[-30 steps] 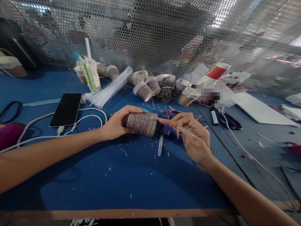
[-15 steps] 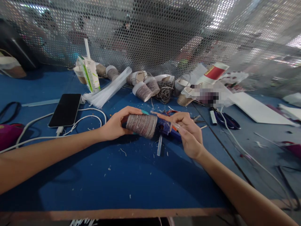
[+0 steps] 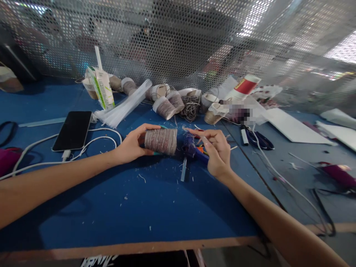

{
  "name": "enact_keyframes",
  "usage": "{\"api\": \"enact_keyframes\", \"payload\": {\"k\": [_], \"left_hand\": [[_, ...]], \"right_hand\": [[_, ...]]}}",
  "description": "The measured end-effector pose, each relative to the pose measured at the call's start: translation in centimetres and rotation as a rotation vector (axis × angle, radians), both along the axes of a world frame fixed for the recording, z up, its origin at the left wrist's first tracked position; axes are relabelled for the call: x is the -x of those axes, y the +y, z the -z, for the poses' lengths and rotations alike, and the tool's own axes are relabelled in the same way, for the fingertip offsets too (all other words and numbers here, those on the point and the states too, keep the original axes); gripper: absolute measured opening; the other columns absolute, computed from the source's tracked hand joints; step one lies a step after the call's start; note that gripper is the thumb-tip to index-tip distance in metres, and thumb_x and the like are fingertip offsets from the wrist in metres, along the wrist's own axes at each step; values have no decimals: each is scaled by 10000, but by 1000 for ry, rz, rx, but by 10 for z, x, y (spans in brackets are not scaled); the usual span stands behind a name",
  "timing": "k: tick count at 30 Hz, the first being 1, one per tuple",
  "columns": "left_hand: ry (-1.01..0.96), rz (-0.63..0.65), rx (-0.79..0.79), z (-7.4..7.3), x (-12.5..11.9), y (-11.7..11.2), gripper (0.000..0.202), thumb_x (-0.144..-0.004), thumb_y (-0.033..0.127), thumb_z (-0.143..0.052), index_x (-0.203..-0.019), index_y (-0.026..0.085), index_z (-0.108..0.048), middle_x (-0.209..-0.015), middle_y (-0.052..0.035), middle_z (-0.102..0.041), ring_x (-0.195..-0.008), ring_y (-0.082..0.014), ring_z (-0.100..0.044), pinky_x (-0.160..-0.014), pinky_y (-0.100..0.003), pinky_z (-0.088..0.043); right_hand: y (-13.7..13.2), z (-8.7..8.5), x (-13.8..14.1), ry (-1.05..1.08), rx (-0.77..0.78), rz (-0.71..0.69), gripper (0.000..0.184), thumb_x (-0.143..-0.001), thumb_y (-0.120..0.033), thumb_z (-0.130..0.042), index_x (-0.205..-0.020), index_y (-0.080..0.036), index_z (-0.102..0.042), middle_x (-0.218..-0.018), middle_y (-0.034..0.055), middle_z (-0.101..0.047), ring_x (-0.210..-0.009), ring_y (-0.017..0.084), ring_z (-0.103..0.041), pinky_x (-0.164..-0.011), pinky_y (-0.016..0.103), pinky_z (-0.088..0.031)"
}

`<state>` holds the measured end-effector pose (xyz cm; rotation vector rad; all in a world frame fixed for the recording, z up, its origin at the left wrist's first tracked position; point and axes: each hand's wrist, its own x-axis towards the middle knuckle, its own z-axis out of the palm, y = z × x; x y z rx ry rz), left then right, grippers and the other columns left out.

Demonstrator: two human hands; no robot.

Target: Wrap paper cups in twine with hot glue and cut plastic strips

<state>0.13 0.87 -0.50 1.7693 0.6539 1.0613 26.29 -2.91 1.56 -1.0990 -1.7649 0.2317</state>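
Observation:
My left hand [image 3: 133, 145] is wrapped around a cup [image 3: 161, 141] wound with grey-brown yarn, held on its side above the table. My right hand [image 3: 218, 150] is just right of the cup, apart from it. Its index finger is stretched toward the cup with the thumb apart; the other fingers are curled and partly hidden. A small pale wisp shows by the index fingertip. Beneath that hand lies a dark blue tool [image 3: 190, 146], seemingly a glue gun, partly covered. A clear stick [image 3: 184, 170] pokes out near it.
Several yarn-wrapped cups [image 3: 164, 107] and a tangle of cord [image 3: 190, 107] line the mesh partition [image 3: 178, 44]. White strips [image 3: 125, 105], a drink carton [image 3: 104, 89], a phone [image 3: 72, 130] with a white cable, and white board [image 3: 299, 126] surround the blue table's [image 3: 155, 211] scrap-strewn front.
The yarn-wrapped cup has tilted more level and drawn away from the right index finger, leaving a gap. The whole scene has shifted slightly left as the head turned.

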Motion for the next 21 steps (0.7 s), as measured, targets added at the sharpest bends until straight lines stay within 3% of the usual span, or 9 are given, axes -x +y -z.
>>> {"api": "enact_keyframes", "payload": {"k": [6, 13, 18, 21], "left_hand": [[55, -22, -56, 4, 2, 5, 612, -638, 165, -759, -1184, 186, -482, -1179, -93, -623, -959, -193, -640, -825, -360, -541], [43, -66, -125, 8, 1, 8, 579, -633, 129, -731, -1155, 175, -484, -1223, -103, -604, -1039, -201, -625, -879, -372, -528], [-3, -46, -71, 9, 0, 10, 624, -601, 140, -756, -1162, 182, -486, -1198, -97, -617, -965, -188, -642, -817, -351, -551], [-18, -32, -56, 7, -1, 9, 626, -579, 127, -772, -1144, 177, -507, -1184, -92, -622, -976, -187, -636, -838, -353, -543]], "right_hand": [[-2, 1, 5, -6, -104, -67, 83, -882, -288, -474, -885, -229, -532, -891, 43, -658, -860, 200, -611, -771, 402, -459], [-4, 1, 8, -18, -194, -224, 98, -869, -293, -465, -846, -250, -549, -1030, 50, -693, -1048, 255, -516, -913, 498, -393], [-6, 3, 7, 8, -163, -364, 302, -877, -364, -403, -844, -274, -689, -728, 53, -647, -1027, 284, -516, -924, 530, -391], [-6, 7, 5, 26, -155, -364, 360, -861, -440, -403, -830, -288, -728, -654, 65, -583, -988, 293, -527, -906, 531, -403]]}}
